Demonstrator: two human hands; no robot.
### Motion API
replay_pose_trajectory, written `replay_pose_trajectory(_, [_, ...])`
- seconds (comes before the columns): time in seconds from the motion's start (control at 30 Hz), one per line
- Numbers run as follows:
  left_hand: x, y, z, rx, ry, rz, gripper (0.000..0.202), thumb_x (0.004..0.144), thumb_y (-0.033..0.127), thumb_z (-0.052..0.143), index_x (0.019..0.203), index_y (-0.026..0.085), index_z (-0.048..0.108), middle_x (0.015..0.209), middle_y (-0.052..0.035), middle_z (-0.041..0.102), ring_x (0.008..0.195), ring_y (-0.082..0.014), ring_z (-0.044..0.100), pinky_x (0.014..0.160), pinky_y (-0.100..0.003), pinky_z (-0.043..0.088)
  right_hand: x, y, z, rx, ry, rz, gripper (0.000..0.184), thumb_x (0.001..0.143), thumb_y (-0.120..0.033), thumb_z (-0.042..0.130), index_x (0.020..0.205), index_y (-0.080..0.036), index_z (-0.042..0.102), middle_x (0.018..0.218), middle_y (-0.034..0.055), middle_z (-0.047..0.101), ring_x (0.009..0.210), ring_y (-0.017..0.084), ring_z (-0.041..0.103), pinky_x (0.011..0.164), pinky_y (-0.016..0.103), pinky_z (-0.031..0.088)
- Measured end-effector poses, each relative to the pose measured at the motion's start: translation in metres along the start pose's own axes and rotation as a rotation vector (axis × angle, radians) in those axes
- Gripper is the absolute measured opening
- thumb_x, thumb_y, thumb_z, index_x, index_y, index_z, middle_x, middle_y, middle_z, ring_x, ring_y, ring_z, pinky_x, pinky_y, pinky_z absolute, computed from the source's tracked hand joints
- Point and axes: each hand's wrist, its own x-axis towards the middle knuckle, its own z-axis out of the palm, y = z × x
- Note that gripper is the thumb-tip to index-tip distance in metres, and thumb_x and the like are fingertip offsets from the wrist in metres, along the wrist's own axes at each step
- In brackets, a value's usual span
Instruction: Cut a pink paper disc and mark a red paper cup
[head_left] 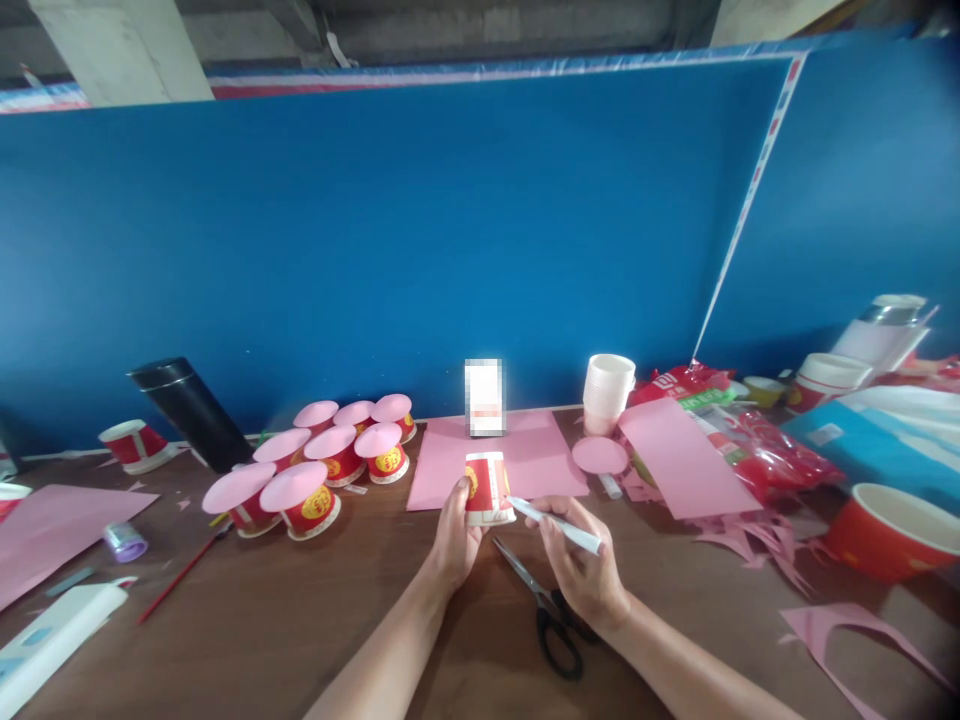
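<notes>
My left hand (454,540) is closed around a red and white paper cup (487,485), which is upside down with its white rim low. Faint dark lines show near that rim. In my right hand (581,560) is a white marker pen (566,525), its tip at the right side of the cup; whether it touches I cannot tell. Below the cup lie black-handled scissors (556,635), partly hidden by my right hand. Behind the cup are pink paper sheets (442,465) and a bright, pixelated upright screen (485,395).
Several red cups with pink cone tops (307,498) stand left, near a black flask (191,415) and a thin red brush (180,580). At right are stacked white cups (609,385), a pink disc (600,456), red plastic packaging (787,460) and an orange-red tub (877,540). A blue partition (450,220) rises behind.
</notes>
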Motion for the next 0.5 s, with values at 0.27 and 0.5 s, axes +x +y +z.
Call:
replay_pose_trajectory(0.27, [-0.0013,-0.0017,-0.001,0.046,-0.019,0.061,0.027,0.078,0.04,0.052,0.09,0.016,0.057,0.084,-0.0051,0.063,0.089,-0.021,0.059,0.079,-0.034,0.044,-0.0015,-0.0013,0.0006,-0.055,-0.069,-0.083,0.011,0.082,-0.019,0.047,0.087,-0.018,0.057,0.076,0.0046,0.062,0.067,0.017,0.058,0.064,0.028,0.046])
replay_pose_trajectory(0.5, [-0.0013,-0.0013,0.0008,0.129,0.019,0.063,0.032,0.077,0.042,0.052,0.096,0.016,0.057,0.094,-0.0073,0.062,0.09,-0.0213,0.058,0.079,-0.034,0.044,0.0001,-0.0026,0.0018,-0.079,-0.083,-0.112,0.012,0.082,-0.019,0.047,0.087,-0.019,0.058,0.076,0.0053,0.062,0.069,0.018,0.057,0.065,0.029,0.046])
